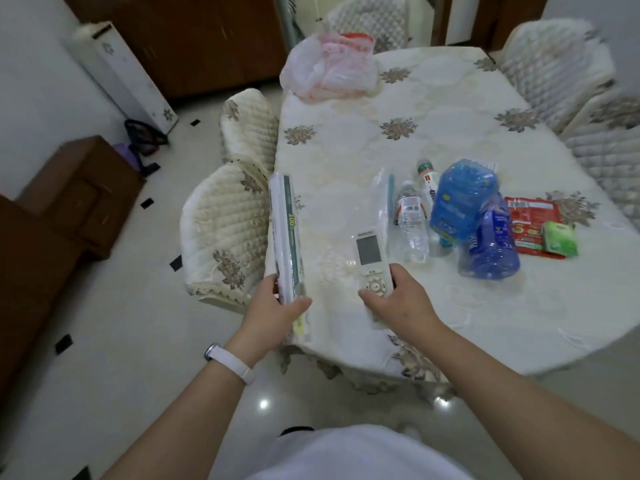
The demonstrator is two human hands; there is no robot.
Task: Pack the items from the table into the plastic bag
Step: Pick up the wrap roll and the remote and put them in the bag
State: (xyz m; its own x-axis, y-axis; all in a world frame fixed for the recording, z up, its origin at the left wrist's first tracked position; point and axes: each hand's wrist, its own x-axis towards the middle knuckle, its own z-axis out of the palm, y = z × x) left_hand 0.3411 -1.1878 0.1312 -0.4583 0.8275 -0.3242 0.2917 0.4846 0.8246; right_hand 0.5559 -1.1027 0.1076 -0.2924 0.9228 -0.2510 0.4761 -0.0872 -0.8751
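My left hand (277,306) grips the near end of a long white and green box (287,233), held over the table's left edge. A white remote control (372,261) with a grey screen is held at its near end by my right hand (398,299), just above the tablecloth. The crumpled pink and white plastic bag (329,69) lies at the table's far left corner. A clear water bottle (412,223), a small white bottle (427,176), two blue packs (464,202) (491,244), a red packet (533,223) and a green tissue pack (561,239) lie to the right.
The table (398,109) wears a cream floral cloth. Quilted chairs (225,230) stand along its left side and others (554,60) at the far right. A clear sleeve with a teal stick (389,195) lies beside the water bottle. Brown cabinets (79,188) line the left wall.
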